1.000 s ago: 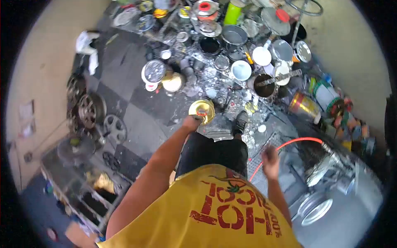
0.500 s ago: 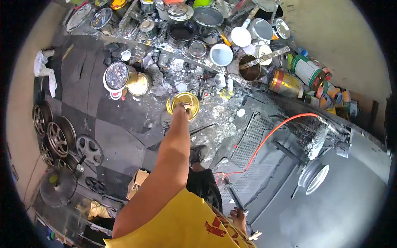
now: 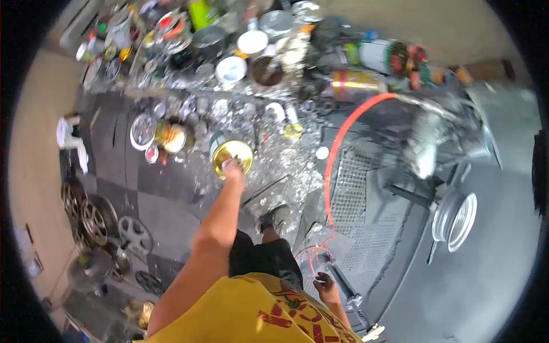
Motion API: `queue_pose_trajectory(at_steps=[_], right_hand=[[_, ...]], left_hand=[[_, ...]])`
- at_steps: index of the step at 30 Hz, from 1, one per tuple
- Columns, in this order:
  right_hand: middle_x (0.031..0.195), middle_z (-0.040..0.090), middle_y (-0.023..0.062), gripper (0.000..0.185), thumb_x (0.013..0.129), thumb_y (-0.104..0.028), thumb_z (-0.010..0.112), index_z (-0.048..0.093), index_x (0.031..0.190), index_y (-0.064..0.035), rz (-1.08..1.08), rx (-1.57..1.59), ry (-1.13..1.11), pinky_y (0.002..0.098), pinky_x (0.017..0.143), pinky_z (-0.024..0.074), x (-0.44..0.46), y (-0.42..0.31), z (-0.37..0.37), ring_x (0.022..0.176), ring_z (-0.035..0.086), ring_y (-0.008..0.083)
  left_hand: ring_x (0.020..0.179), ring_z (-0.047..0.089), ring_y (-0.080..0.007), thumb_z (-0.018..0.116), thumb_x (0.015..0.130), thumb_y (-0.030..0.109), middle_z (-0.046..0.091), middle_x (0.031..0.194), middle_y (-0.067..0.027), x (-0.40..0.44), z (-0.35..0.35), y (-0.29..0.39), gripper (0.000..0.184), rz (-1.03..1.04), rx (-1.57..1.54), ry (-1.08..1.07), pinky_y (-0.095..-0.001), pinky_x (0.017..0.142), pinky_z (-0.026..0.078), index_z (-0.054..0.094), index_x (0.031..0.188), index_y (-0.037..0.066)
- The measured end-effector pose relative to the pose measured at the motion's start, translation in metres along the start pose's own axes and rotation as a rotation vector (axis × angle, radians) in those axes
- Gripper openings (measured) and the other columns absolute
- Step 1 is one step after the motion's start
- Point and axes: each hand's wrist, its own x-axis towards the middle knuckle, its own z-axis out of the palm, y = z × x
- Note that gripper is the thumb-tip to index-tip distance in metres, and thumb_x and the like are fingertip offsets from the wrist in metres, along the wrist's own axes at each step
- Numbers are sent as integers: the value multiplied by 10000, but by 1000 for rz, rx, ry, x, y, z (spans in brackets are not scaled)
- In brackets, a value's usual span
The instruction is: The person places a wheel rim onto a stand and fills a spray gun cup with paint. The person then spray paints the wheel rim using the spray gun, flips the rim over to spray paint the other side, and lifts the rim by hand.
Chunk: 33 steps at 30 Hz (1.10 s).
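Touching gold can [image 3: 245,150] at near rim with left hand [image 3: 233,167], pinch impossible to tell, with right hand [image 3: 327,287] loosely spread, well rightward.

Pale, fairly even light around me glints off the gold-topped can [image 3: 239,150] and wheel rim [image 3: 443,221], while tins [image 3: 377,56] at the right end of the ledge [image 3: 197,93] blur and walls [image 3: 34,126] bow into black corners.

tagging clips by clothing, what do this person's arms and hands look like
The left hand and right hand look bare, with no gloves visible, though the left is blurred. No sleeve covers the visible forearms, and no watch or band shows. The yellow shirt has red lettering.
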Motion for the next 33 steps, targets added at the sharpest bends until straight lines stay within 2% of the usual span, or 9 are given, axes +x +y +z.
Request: queue_pose_trajectory(at_steps=[2, 6, 9, 12, 14, 17, 22, 29, 33], right_hand=[[1101, 709, 151, 501, 865, -281, 742, 587, 1280, -47, -134, -105, 45, 382, 807, 548, 19, 30, -28, 942, 704, 264], [1118, 702, 170, 467, 891, -261, 716, 586, 1269, -20, -237, 37, 127, 377, 799, 556, 41, 16, -94, 957, 708, 275], [1095, 706, 143, 438, 943, -237, 676, 572, 1279, 24, -390, 237, 216, 344, 847, 540, 43, -16, -146, 948, 690, 219], [1216, 670, 186, 545, 997, -401, 554, 545, 1319, 39, -484, 405, 239, 369, 1013, 455, 52, -56, -189, 1142, 626, 264], [1209, 634, 117, 510, 1032, -360, 519, 507, 1365, 26, -527, 888, 348, 331, 884, 509, 61, -89, -212, 1067, 599, 180], [1291, 608, 123, 619, 1020, -501, 459, 530, 1364, 9, -671, 1111, 440, 386, 1017, 431, 55, -126, -300, 1172, 573, 235], [1222, 624, 148, 487, 1001, -360, 530, 584, 1279, 36, -736, 693, 1040, 342, 1001, 402, -39, -189, -443, 1152, 554, 226], [1118, 670, 189, 513, 979, -320, 608, 595, 1240, 122, -615, 545, 1105, 324, 920, 474, -86, -258, -556, 1035, 614, 222], [1027, 699, 163, 499, 956, -330, 643, 632, 1183, 115, -618, 388, 1180, 318, 857, 498, -89, -278, -599, 935, 640, 202]], left_hand=[[648, 566, -131, 608, 933, 196, 552, 769, 1, -112, 54, -9, 129, 328, 407, -41, -275, 536, 450, 527, 1010, 133], [669, 582, -95, 608, 989, 167, 612, 811, -8, -307, 144, -9, 89, 321, 894, -278, -247, 534, 438, 601, 1043, 97], [774, 635, -132, 606, 983, 107, 656, 947, -42, -406, 197, -19, 145, 204, 1077, -719, -268, 620, 511, 611, 1121, 62], [912, 649, -154, 628, 973, 80, 646, 1044, -53, -505, 277, -46, 215, -141, 874, -949, -279, 716, 538, 609, 1184, 44], [912, 631, -132, 576, 1008, 138, 633, 1011, -38, -548, 332, -65, 227, -340, 905, -1128, -258, 728, 519, 606, 1208, 37], [816, 622, -94, 594, 997, 153, 642, 971, -16, -590, 408, -104, 145, -462, 905, -1302, -238, 712, 512, 594, 1114, 68], [791, 620, -86, 675, 955, 310, 658, 977, -1, -633, 543, -132, 283, -333, 1365, -1641, -266, 719, 498, 611, 1112, 83], [1062, 598, -225, 610, 914, 615, 624, 1161, -128, -657, 684, -156, 642, -243, 1669, -1758, -457, 934, 494, 608, 1225, 53], [1043, 581, -230, 599, 913, 632, 607, 1123, -78, -629, 721, -181, 633, -398, 1580, -1775, -500, 971, 456, 610, 1231, 85]])
